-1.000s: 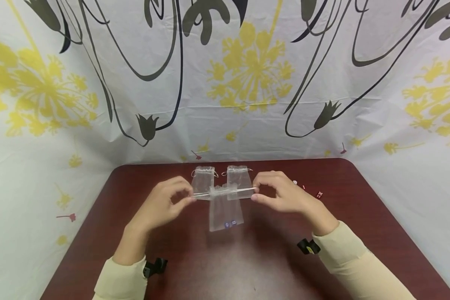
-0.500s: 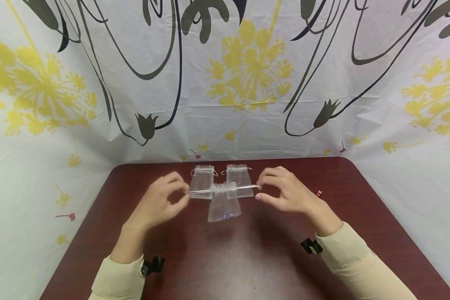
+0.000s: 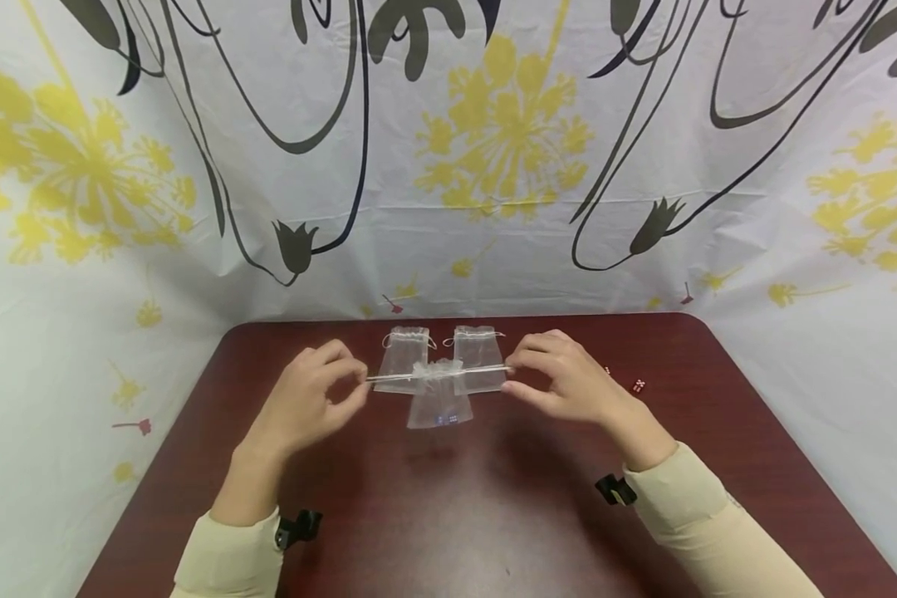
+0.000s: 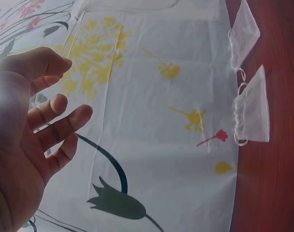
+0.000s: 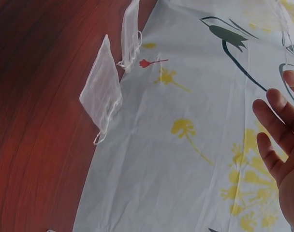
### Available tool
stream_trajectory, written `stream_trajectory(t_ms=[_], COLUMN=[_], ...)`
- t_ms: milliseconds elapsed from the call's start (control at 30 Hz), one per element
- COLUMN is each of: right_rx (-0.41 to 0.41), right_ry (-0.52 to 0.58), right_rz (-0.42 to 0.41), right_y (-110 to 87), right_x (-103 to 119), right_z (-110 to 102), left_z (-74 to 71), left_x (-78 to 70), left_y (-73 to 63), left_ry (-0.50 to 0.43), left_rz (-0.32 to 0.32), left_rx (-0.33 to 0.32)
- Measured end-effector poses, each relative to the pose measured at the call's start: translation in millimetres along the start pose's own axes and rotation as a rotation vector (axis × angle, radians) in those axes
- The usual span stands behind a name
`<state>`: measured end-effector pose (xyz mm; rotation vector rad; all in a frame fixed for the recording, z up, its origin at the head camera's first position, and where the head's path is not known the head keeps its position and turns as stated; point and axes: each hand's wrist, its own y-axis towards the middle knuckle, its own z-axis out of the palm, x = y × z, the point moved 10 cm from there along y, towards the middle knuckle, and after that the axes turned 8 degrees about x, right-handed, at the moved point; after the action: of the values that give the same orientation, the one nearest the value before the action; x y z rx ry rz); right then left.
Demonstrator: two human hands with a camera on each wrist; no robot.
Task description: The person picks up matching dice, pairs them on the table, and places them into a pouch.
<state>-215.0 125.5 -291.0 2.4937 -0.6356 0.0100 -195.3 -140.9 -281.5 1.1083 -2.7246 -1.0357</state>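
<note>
A sheer white drawstring pouch (image 3: 439,405) hangs between my hands in the head view, its mouth bunched on its cords. Small blue dice (image 3: 446,420) show through the bottom of it. My left hand (image 3: 306,403) pinches the cord ends on the left between thumb and fingertips. On the other side my right hand (image 3: 561,378) pinches the opposite cord ends, and the cords (image 3: 486,369) run taut between the two. Both wrist views catch the hands at the edge, the left hand (image 4: 36,121) and the right hand (image 5: 287,130), with thin cord near the fingertips.
Two more sheer pouches, one on the left (image 3: 399,353) and one on the right (image 3: 480,353), lie flat behind the held one. Red dice (image 3: 639,385) lie past my right hand on the dark red table (image 3: 448,515). A patterned cloth (image 3: 389,183) hangs behind.
My left hand has moved left, drawing out more cord. The pouch's mouth is bunched tighter, and its bottom has risen in the head view. My right hand has shifted only slightly.
</note>
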Motion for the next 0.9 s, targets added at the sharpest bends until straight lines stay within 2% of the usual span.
stream_trajectory(t_ms=[267,433,600,767,900], right_rx=[0.053,0.135,0.211,0.231,0.199], right_ry=[-0.017,0.001,0.029,0.015,0.019], right_rz=[-0.020,0.020,0.029,-0.026,-0.096], right_y=[33.1,51.0,73.0,101.0,122.0], right_x=[4,-1,1,11,21], right_z=[17,33,57,80,96], left_z=[-24.2,-37.6,-51.0,-61.8,-68.5], left_x=[21.2,31.5,50.8,72.1,86.6], left_y=[-13.2,-19.7,-31.3,-45.6,-56.7], left_ry=[0.072,0.127,0.170,0.187,0.198], left_rz=[-0.044,-0.053,-0.102,-0.148,-0.171], left_rx=[-0.035,-0.060,-0.079,-0.108,-0.137])
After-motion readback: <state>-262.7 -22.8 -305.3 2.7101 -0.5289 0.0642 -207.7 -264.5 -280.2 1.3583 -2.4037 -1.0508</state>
